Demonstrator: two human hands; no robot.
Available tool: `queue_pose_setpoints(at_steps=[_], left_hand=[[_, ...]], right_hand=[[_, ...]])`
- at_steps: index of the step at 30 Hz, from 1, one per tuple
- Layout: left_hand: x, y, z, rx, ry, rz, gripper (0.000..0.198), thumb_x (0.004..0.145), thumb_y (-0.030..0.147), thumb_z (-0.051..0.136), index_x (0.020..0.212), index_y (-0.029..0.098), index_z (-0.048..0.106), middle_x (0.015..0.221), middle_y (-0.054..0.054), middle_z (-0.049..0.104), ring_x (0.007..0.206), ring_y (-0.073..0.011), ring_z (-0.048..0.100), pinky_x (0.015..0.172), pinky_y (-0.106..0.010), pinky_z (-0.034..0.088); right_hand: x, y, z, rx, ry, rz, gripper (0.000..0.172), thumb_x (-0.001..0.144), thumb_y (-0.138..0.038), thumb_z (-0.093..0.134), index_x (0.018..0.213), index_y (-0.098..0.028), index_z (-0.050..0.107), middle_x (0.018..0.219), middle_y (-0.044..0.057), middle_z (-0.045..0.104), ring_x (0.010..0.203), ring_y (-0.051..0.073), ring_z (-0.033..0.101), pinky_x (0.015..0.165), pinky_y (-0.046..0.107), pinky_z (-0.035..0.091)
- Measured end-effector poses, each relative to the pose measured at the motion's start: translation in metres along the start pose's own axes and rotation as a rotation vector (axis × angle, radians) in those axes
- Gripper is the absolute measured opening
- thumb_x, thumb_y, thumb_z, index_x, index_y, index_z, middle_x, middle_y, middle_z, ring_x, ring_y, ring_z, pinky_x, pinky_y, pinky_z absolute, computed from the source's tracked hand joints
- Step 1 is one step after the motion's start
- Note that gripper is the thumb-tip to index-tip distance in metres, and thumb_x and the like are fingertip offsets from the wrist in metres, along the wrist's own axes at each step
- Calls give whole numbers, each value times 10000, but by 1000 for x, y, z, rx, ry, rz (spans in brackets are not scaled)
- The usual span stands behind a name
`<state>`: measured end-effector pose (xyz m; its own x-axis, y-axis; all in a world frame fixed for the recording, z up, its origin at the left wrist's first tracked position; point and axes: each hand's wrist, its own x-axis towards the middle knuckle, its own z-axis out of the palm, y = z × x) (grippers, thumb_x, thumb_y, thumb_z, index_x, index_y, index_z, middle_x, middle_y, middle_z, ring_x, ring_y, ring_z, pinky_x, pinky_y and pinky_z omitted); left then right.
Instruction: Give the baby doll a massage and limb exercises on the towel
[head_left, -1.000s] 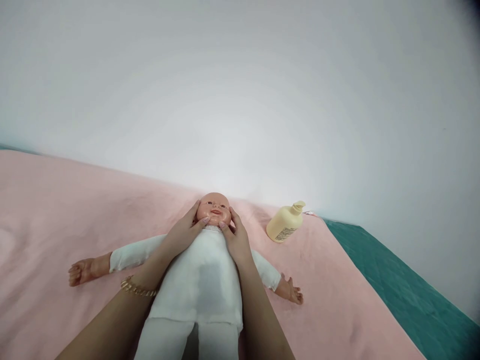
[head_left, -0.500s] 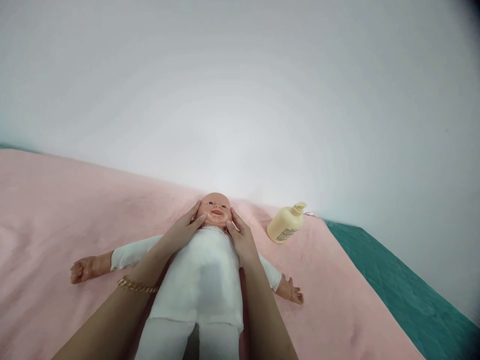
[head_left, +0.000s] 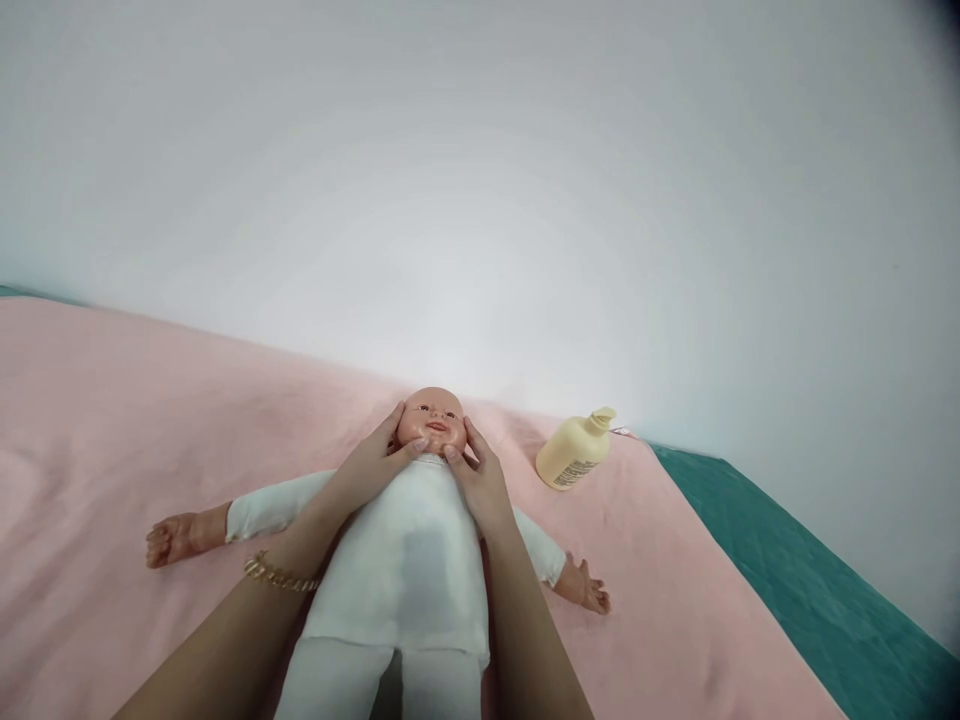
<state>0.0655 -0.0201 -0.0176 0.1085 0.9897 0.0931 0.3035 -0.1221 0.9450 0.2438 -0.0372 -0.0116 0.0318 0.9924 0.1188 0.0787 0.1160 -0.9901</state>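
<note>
A baby doll (head_left: 405,570) in white clothes lies on its back on a pink blanket (head_left: 112,420), arms spread out. Its head (head_left: 432,420) points away from me. My left hand (head_left: 371,466) cups the left side of the doll's head, thumb under the chin. On the other side my right hand (head_left: 474,478) cups the head the same way, thumb at the jaw. A gold bracelet (head_left: 277,575) is on my left wrist. The doll's legs run out of view at the bottom.
A cream pump bottle (head_left: 574,450) lies on its side on the blanket, right of the doll's head. A teal sheet (head_left: 795,580) shows beyond the blanket's right edge. A plain white wall (head_left: 480,180) stands close behind.
Both thumbs have slid along the doll's jaw toward the chin after spreading apart half a second ago. The doll and the bottle lie as before.
</note>
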Motion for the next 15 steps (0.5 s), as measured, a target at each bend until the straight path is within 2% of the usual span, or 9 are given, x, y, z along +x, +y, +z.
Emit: queue_pose_setpoints(at_steps=[4, 15], left_hand=[[1, -5, 5, -72, -24, 25, 970, 803, 611, 625, 1558, 171, 204, 1488, -132, 467, 1293, -310, 523, 1043, -380, 450], [3, -8, 6, -34, 8, 39, 942, 792, 591, 648, 1537, 173, 252, 1509, -131, 439, 1330, -304, 482, 1065, -394, 421]], right_hand=[[1, 8, 7, -15, 47, -15, 864, 733, -428, 765, 1480, -205, 395, 1407, 94, 562, 1235, 266, 586, 1044, 404, 488], [3, 13, 9, -106, 106, -59, 764, 743, -404, 728, 1431, -204, 463, 1342, 101, 609, 1150, 271, 630, 984, 410, 517]])
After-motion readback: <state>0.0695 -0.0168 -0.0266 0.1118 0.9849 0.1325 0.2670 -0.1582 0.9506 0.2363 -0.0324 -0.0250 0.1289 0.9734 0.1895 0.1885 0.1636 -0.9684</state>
